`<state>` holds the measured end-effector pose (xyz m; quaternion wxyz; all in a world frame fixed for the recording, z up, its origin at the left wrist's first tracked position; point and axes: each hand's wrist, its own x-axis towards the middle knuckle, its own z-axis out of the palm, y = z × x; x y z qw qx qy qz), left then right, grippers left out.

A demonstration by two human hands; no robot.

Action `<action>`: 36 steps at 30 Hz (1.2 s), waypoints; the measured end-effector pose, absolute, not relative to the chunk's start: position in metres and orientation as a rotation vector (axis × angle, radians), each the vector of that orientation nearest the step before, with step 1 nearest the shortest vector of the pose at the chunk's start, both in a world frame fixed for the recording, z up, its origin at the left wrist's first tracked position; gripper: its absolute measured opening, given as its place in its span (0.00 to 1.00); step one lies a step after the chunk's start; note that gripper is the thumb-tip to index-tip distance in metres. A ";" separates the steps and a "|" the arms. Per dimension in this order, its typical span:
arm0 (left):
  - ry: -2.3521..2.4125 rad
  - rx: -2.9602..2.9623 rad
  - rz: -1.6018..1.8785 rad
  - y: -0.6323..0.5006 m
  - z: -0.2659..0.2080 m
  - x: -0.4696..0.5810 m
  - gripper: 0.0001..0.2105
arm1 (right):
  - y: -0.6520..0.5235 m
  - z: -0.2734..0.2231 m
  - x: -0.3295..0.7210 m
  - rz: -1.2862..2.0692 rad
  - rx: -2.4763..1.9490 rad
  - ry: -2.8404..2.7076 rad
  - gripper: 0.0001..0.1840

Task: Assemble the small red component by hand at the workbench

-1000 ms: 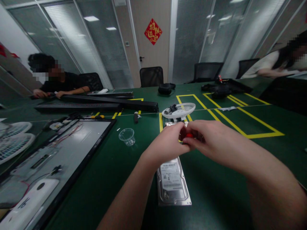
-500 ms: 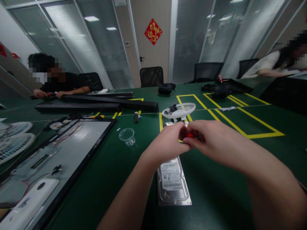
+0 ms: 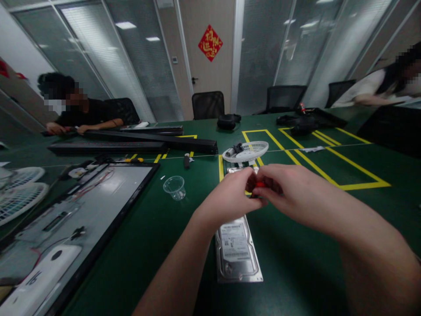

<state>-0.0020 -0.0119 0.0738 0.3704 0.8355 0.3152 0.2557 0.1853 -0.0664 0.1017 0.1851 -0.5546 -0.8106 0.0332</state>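
Note:
In front of me my left hand [image 3: 233, 191] and my right hand [image 3: 291, 186] meet, fingers curled inward and nearly touching. My right thumb and fingers pinch a small red object [image 3: 261, 184], mostly covered, so its kind does not show. My left fingers are closed beside it, and what they hold is hidden. Below the hands a silver hard drive [image 3: 235, 245] lies flat with its white label up. Another silver metal part [image 3: 234, 170] shows just beyond my left hand, largely covered.
To the left stand a clear plastic cup [image 3: 174, 188] and a large opened flat panel [image 3: 115, 193] with a white device [image 3: 42, 276] on it. A white basket [image 3: 259, 151] holds dark parts. Long black bars [image 3: 131, 147] lie near a seated person; another person sits far right.
The red object has turned or shifted slightly between my fingers, and my left thumb has moved a little to the right. The hard drive and cup stay put.

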 end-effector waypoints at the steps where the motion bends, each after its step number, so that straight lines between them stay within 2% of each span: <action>1: 0.810 2.149 0.650 -0.012 0.074 -0.002 0.14 | -0.066 0.101 0.185 0.096 -1.591 -2.276 0.08; 6: 0.816 2.150 0.652 -0.011 0.073 -0.003 0.12 | -0.068 0.102 0.185 0.109 -1.513 -2.284 0.11; 10: 0.812 2.121 0.698 -0.012 0.072 -0.003 0.13 | -0.067 0.102 0.185 0.134 -1.381 -2.315 0.19; 15: 0.768 2.136 0.689 -0.012 0.072 -0.002 0.14 | -0.066 0.100 0.183 0.104 -1.563 -2.280 0.06; 18: 0.781 2.161 0.661 -0.011 0.072 -0.002 0.12 | -0.067 0.102 0.183 0.102 -1.638 -2.271 0.08; 22: 0.783 2.110 0.678 -0.011 0.071 -0.003 0.15 | -0.069 0.104 0.183 0.135 -1.531 -2.301 0.08; 26: 0.810 2.135 0.718 -0.013 0.072 -0.003 0.10 | -0.067 0.104 0.183 0.198 -1.404 -2.336 0.18; 28: 0.828 2.156 0.714 -0.013 0.072 -0.003 0.11 | -0.066 0.103 0.183 0.188 -1.405 -2.337 0.19; 33: 0.790 2.119 0.691 -0.013 0.073 -0.002 0.13 | -0.066 0.102 0.183 0.109 -1.559 -2.280 0.05; 36: 0.777 2.103 0.706 -0.013 0.073 -0.003 0.12 | -0.068 0.103 0.184 0.104 -1.550 -2.268 0.07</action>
